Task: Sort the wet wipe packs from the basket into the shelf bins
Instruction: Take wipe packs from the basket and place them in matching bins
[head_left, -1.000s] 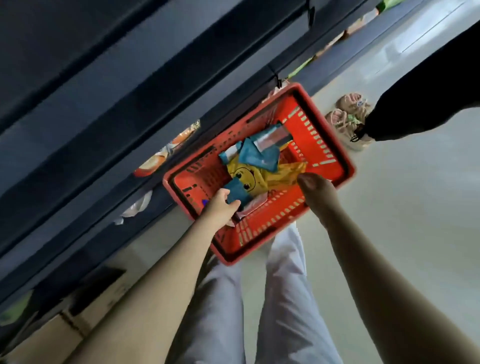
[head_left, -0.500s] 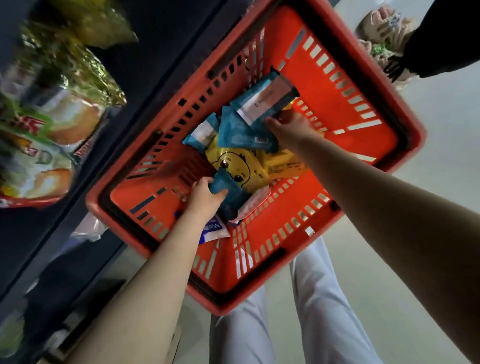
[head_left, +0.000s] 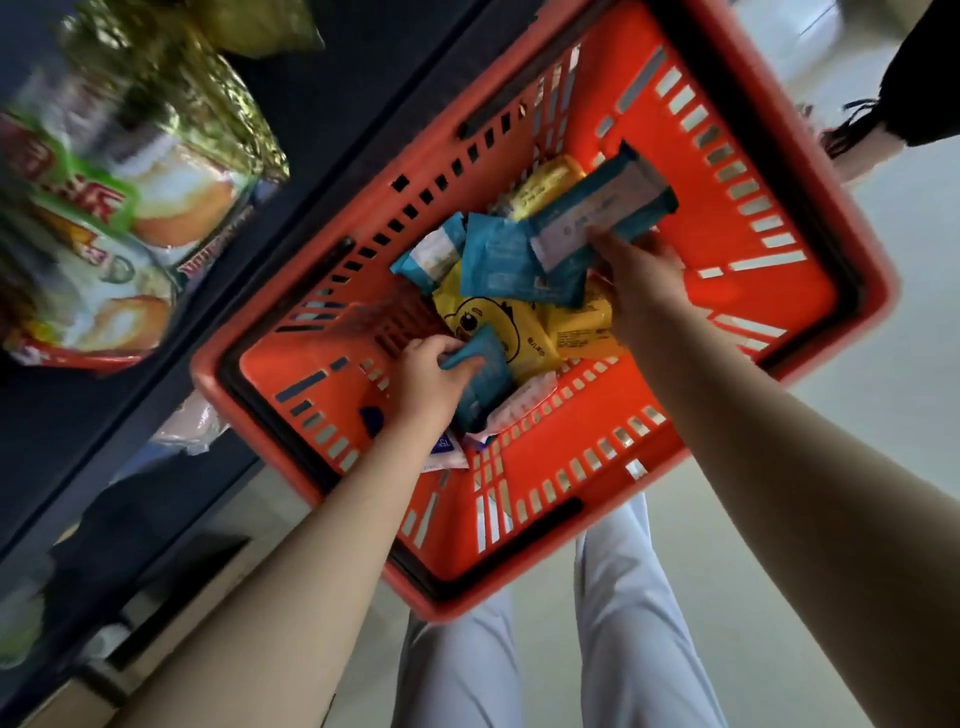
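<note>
A red plastic basket (head_left: 810, 249) fills the middle of the view, with several wet wipe packs inside. My left hand (head_left: 428, 384) grips a small teal pack (head_left: 485, 376) near the basket's near-left part. My right hand (head_left: 641, 283) holds a long teal pack with a white label (head_left: 597, 218), raised above the pile. Under them lie a yellow duck-print pack (head_left: 498, 327), a flat blue pack (head_left: 501, 260), a small blue and white pack (head_left: 431, 252) and a yellow pack (head_left: 545, 187). A white and pink pack (head_left: 519, 402) sits by the near wall.
A dark shelf unit (head_left: 322, 119) runs along the left, with bagged snacks (head_left: 104, 218) on it. Another person's dark sleeve (head_left: 919, 78) shows at the top right. My light trousers (head_left: 597, 649) and the pale floor (head_left: 883, 415) lie below the basket.
The view has closed in on the basket. My right hand went from the basket's rim into the pile and lifted the long teal pack. My left hand has closed round the small teal pack.
</note>
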